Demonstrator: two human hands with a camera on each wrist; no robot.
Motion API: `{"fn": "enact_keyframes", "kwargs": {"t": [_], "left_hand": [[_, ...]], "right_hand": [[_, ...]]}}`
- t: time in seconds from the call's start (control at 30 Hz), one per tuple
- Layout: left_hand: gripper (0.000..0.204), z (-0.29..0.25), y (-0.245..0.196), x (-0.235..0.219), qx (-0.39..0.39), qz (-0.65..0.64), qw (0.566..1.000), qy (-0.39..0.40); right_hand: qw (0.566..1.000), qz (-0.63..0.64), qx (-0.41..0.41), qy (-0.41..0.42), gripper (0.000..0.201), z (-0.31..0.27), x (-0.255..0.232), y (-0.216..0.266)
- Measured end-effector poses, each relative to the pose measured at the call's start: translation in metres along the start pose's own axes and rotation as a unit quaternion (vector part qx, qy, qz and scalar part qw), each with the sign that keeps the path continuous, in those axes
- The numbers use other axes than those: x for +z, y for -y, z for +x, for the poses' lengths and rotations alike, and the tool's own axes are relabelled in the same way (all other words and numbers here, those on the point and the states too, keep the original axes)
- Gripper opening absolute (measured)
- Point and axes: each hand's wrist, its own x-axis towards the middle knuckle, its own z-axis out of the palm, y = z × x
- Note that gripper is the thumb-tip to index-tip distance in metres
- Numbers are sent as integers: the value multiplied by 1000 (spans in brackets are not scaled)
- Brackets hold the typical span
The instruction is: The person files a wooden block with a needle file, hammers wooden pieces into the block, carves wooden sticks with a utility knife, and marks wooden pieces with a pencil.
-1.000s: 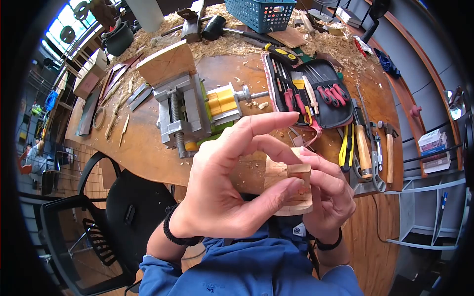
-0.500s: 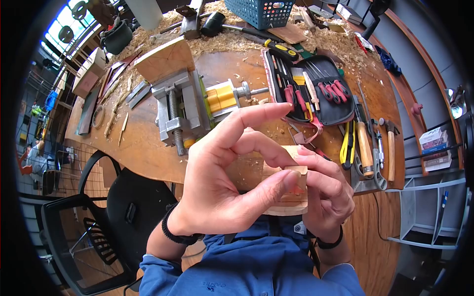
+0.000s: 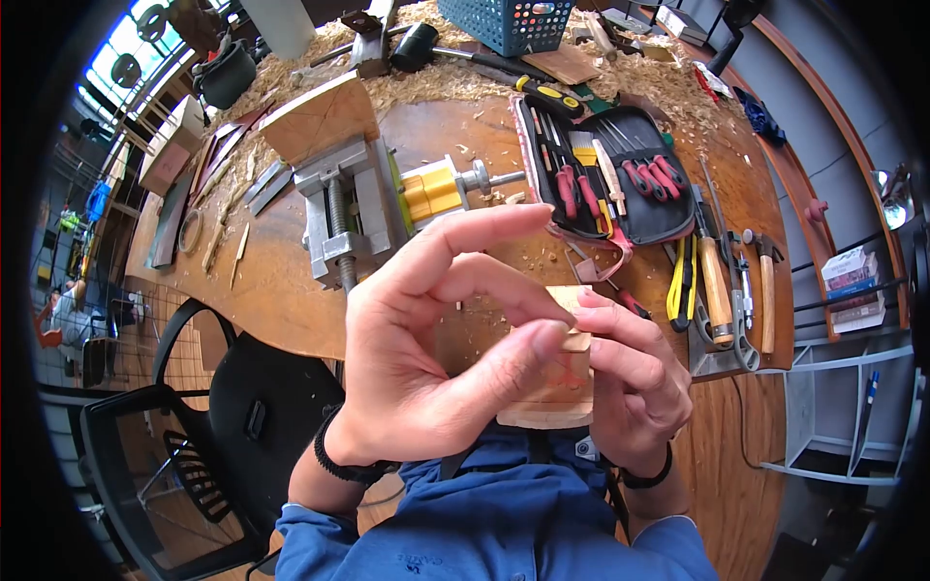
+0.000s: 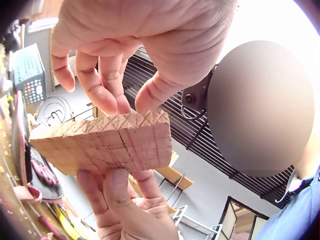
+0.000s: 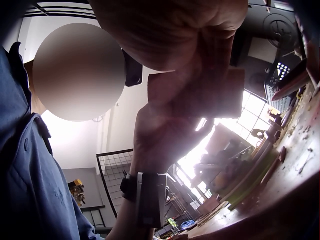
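Observation:
A small pale wooden block (image 3: 547,397) is held up in front of the blue shirt. Red marks show on its face in the head view; thin dark lines cross it in the left wrist view, where its upper side looks rough-cut. My right hand (image 3: 644,392) grips it from the right, fingertips on its surface. Thumb and middle finger of my left hand (image 3: 417,349) pinch at the block's near upper edge, the index finger stretched out above. In the right wrist view the block (image 5: 215,97) is dark between both hands.
A vise (image 3: 354,208) stands on the wooden table (image 3: 281,300), beside an unfolded tool case (image 3: 644,213). Right of it lie a yellow cutter (image 3: 684,286) and a hammer (image 3: 767,290). Wood shavings, a mallet (image 3: 414,50) and a blue basket (image 3: 509,29) are at the back.
My left hand has moved left, its thumb sliding toward the block's edge. The block has shifted slightly left and more of its red-marked face shows. The right hand keeps its grip.

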Motion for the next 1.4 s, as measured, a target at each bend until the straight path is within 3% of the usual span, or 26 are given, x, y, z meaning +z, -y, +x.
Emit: {"fn": "enact_keyframes", "kwargs": {"t": [0.07, 0.1, 0.13, 0.2, 0.27, 0.37, 0.47, 0.6, 0.67, 0.73, 0.8, 0.93, 1.0, 1.4], "left_hand": [[69, -2, -6, 2, -52, -30, 997, -50], [75, -6, 8, -8, 29, 17, 999, -11], [75, -11, 13, -14, 26, 21, 999, -11], [89, -25, 15, -18, -10, 123, 992, 27], [104, -39, 18, -12, -109, 101, 987, 57], [94, -53, 45, 0, -59, 123, 989, 54], [79, -60, 61, 6, -71, 95, 993, 0], [76, -56, 51, -5, -149, 110, 982, 47], [73, -55, 53, -8, -175, 120, 976, 40], [72, -55, 57, -11, -194, 110, 974, 33], [72, -55, 67, -14, -98, 132, 986, 26], [73, -51, 62, -15, -83, 149, 984, 42], [73, -50, 62, -15, -76, 149, 985, 42], [79, -51, 56, -14, -70, 169, 982, 45]], "right_hand": [[1000, -6, -6, 1, 28, 0, 0, 1], [999, -37, -15, 0, 31, -1, -2, 2], [997, -67, -23, 0, 34, -3, -4, 2], [979, -189, -69, 22, 38, -13, -16, 0], [957, -268, -106, 35, 35, -17, -17, 1], [947, -284, -124, 82, 33, -20, -15, 4], [957, -247, -102, 110, 32, -21, -9, 5], [970, -198, -76, 119, 35, -22, -12, -1], [977, -204, -43, 50, 38, -21, -13, -4], [985, -156, 71, 31, 35, -19, -15, 1], [984, -154, 81, 47, 33, -16, -20, -3], [987, -57, 140, 62, 33, -25, -20, -6], [970, 76, 231, 27, 36, -28, -17, -3], [958, 111, 263, 12, 40, -32, -18, -7]]}}
